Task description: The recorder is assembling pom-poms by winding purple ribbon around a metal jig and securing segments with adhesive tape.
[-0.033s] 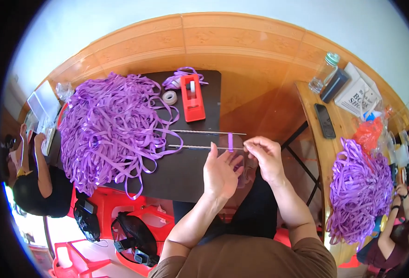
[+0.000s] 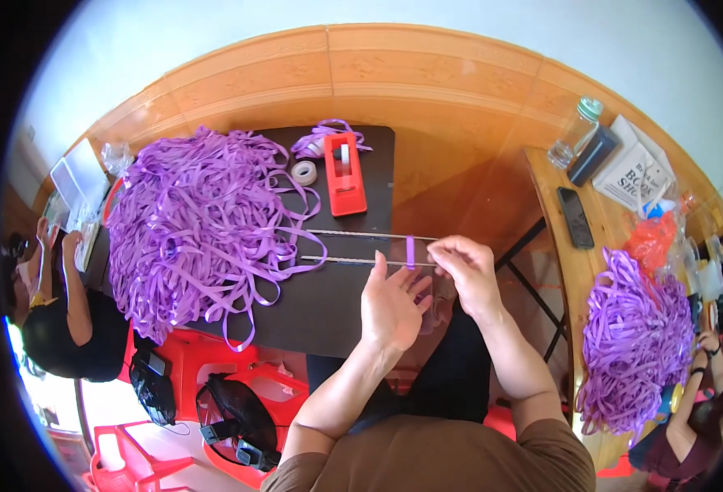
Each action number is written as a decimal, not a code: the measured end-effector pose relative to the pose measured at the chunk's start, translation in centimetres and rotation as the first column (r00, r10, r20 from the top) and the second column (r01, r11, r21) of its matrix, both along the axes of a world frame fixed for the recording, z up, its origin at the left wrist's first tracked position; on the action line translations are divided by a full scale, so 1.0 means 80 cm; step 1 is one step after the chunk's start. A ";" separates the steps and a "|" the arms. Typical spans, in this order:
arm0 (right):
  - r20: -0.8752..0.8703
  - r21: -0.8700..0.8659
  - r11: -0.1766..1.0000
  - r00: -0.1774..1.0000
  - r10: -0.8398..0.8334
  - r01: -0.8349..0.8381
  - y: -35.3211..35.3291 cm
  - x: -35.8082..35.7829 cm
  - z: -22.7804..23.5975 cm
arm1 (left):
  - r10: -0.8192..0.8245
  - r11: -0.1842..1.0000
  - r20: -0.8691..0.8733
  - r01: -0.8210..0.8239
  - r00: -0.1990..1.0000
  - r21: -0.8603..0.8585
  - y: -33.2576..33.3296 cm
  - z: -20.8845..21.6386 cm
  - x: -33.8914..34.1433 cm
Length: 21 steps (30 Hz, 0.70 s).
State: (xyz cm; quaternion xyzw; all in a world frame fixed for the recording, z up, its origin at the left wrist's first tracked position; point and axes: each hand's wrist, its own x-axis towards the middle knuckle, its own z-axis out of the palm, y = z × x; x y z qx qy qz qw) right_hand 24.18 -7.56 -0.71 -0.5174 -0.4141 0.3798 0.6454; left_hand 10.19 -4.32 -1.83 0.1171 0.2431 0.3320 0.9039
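Note:
Two thin metal rods [image 2: 353, 260] lie side by side, with their right ends reaching past the edge of the dark table [image 2: 296, 316]. A short strip of purple ribbon [image 2: 411, 252] spans both rods near those ends. My left hand [image 2: 392, 307] is just below the strip, palm turned up and fingers apart, holding nothing I can see. Beside the rod ends, my right hand [image 2: 468, 275] has its thumb and forefinger pressed together; whatever is between them is too small to make out. A big tangled heap of purple ribbon [image 2: 197, 230] covers the table's left side.
Behind the rods stand a red tape dispenser [image 2: 346, 201] and a tape roll [image 2: 303, 172]. A wooden table [image 2: 554, 238] on the right carries a phone [image 2: 575, 217], a bottle [image 2: 575, 135] and more purple ribbon [image 2: 636, 344]. Other people sit at both sides; red stools are at lower left.
The fingertips of my right hand have shifted slightly upward, toward the far rod's end. My left hand keeps its pose below the ribbon strip.

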 end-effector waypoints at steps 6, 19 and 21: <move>0.151 0.030 0.989 0.979 0.137 -0.144 0.125 -0.014 0.008 | -0.080 0.996 0.036 0.081 0.996 -0.022 0.010 -0.001 -0.013; 0.014 -0.230 0.968 0.994 0.109 -0.103 0.231 -0.051 0.011 | -0.141 0.985 0.072 0.148 0.987 -0.090 0.017 0.006 -0.020; -0.085 -0.191 0.977 0.994 0.075 -0.090 0.228 -0.054 0.015 | -0.154 0.984 0.091 0.161 0.984 -0.076 0.017 0.007 -0.022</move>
